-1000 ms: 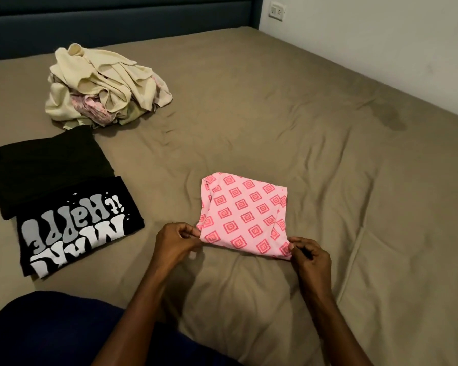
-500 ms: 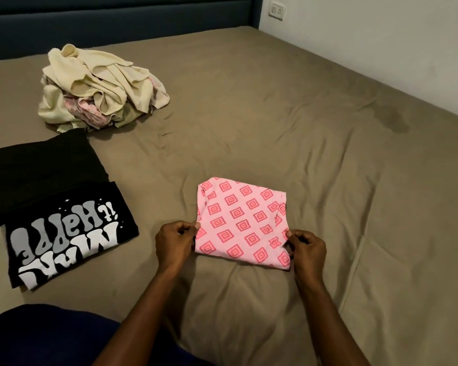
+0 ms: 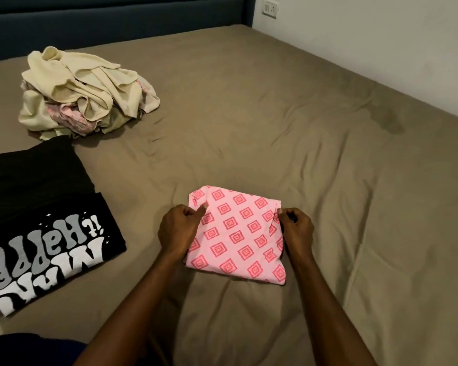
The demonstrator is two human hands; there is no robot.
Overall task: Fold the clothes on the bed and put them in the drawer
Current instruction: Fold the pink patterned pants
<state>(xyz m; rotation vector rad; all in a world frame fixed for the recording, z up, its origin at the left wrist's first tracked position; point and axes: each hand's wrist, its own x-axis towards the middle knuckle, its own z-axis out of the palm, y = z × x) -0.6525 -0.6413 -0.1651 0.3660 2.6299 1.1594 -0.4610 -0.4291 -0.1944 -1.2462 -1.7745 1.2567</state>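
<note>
Both hands (left (image 3: 179, 229), right (image 3: 296, 228)) pinch folded pink garment (image 3: 237, 233).

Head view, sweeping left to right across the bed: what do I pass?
Black printed T-shirt → cream heap of unfolded clothes → left hand → pink patterned garment, pinched by both hands → right hand → dark stain on the sheet.
</note>
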